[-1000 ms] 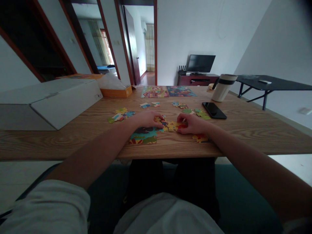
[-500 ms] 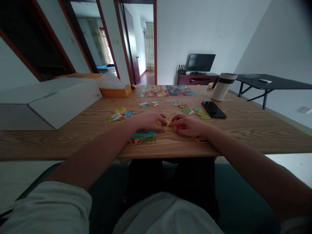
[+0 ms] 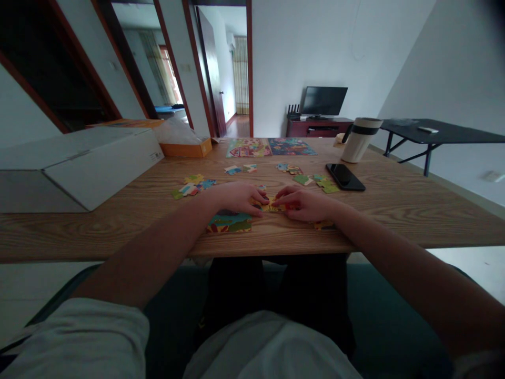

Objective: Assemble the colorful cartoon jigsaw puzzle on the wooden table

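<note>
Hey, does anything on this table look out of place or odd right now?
Nothing looks spilled or damaged. The only untidy thing is the loose jigsaw puzzle pieces scattered across the wooden table, and the black smartphone lying right beside a cluster of them, which looks a little out of place.

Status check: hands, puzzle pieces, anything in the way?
Left hand and right hand together, fingertips on yellow jigsaw pieces. Joined jigsaw section beside left hand. Black smartphone beyond right hand, untouched.
</note>
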Motion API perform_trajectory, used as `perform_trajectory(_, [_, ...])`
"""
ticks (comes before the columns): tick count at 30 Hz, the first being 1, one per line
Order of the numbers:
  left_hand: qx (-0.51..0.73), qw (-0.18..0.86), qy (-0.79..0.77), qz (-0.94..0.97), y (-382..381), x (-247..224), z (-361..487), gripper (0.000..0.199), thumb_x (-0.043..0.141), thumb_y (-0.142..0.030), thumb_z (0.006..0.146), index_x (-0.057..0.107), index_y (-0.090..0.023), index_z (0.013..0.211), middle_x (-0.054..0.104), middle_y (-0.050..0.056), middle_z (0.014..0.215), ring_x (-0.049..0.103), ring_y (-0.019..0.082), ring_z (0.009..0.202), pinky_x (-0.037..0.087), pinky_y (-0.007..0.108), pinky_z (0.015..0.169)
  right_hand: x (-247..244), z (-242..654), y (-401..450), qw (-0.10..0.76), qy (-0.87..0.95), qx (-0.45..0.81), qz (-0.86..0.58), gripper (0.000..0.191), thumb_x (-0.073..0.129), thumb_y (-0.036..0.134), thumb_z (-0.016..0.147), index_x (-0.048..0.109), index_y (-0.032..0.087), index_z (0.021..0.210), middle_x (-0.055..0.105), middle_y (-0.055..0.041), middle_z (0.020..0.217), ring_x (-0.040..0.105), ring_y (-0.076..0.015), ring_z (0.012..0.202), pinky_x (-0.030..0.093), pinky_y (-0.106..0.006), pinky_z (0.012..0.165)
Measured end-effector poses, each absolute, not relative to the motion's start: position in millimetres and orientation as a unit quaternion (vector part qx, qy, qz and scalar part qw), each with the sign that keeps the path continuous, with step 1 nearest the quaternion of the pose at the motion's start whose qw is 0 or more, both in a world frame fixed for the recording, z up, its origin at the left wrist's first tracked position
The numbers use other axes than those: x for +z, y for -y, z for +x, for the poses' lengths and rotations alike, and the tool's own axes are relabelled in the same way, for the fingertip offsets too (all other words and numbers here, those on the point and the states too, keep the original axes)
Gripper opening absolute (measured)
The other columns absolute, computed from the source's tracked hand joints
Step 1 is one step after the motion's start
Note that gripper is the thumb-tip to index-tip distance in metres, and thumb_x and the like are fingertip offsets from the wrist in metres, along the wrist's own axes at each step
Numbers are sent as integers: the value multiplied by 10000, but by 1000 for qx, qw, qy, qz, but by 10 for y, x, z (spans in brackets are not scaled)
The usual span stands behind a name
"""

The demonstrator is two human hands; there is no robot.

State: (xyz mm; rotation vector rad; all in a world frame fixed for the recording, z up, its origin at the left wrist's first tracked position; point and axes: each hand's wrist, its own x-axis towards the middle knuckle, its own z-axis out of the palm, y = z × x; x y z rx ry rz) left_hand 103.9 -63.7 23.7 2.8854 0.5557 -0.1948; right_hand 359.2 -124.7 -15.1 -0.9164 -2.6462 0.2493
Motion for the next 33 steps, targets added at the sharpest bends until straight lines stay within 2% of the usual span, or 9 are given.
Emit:
perform_trajectory(7, [-55,110,-218,968,620,210,1017,447,630,-495,907,673,-307,1311,491,27,1532,480,245,1372,313,337,1135,-165,3580,1228,162,927,66,-331,429,573,149,847,734,236,1234,654,-93,1264,601,-250,1154,417,-416,1082])
perform_trajectory(15, [-68,92,-189,975,626,216,1033,429,596,-476,941,678,-279,1313,552,21,1480,505,229,1345,298,306,1144,-164,3621,1213,156,915,73,-365,380,599,212,849,724,200,1207,644,-109,1281,603,-259,1164,432,-407,1070])
perform_trajectory(20, [-73,83,-221,969,663,236,1046,466,599,-475,939,640,-276,1359,520,36,1508,481,240,1372,304,325,1142,-205,3711,1174,158,891,90,-415,465,653,324,846,660,195,1292,639,-117,1281,614,-273,1152,458,-414,1042])
perform_trajectory(27, [-78,74,-212,971,647,224,1051,447,572,-456,956,638,-281,1362,521,32,1506,502,235,1354,325,319,1127,-198,3714,1152,163,907,101,-375,359,608,267,873,724,205,1207,667,-106,1252,628,-254,1140,457,-399,1051])
perform_trajectory(33, [-69,69,-222,970,602,176,1042,460,533,-478,968,606,-312,1391,465,13,1551,488,233,1366,327,320,1123,-200,3689,1167,167,904,101,-380,362,587,327,924,729,197,1230,654,-123,1306,630,-262,1162,447,-411,1069])
